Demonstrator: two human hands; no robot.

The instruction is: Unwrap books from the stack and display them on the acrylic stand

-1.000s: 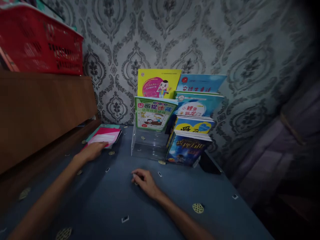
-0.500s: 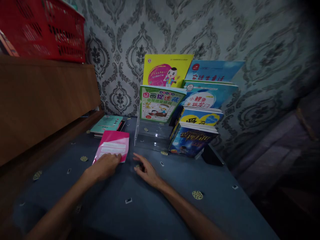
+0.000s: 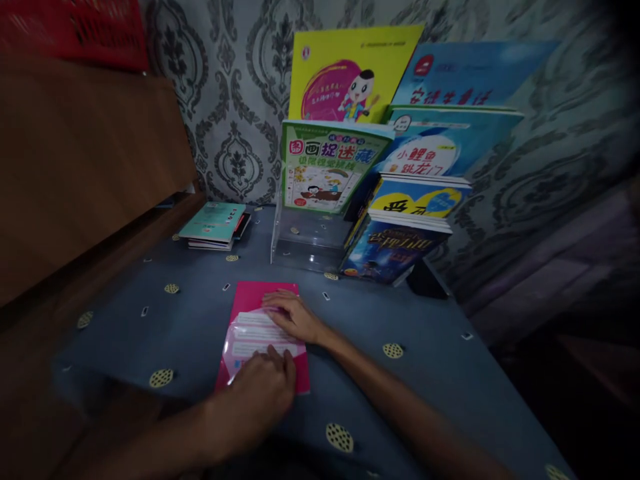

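Observation:
A pink book (image 3: 249,297) with white text bands and a glossy cover lies in front of me on the dark blue patterned tablecloth. My left hand (image 3: 263,393) is over its near part, with the fingers curled onto the book and the thumb hidden. Across the book's upper right edge lies my right hand (image 3: 295,317), fingers stretched out flat on the cover. Behind the book stands a clear acrylic book rack (image 3: 305,257). In it are a green picture book (image 3: 325,187), a yellow book (image 3: 325,57) and, at its right, a dark blue book (image 3: 395,250).
A small stack of books with a teal cover (image 3: 213,222) lies at the back left. A wooden cabinet (image 3: 95,173) with a red basket (image 3: 110,33) on top borders the left. More upright books, such as a light blue one (image 3: 475,73), fill the rack's right column.
The pink book has come away from the teal stack, towards me and to the right, with my left hand. My right hand has come down onto the book. The view has shifted closer.

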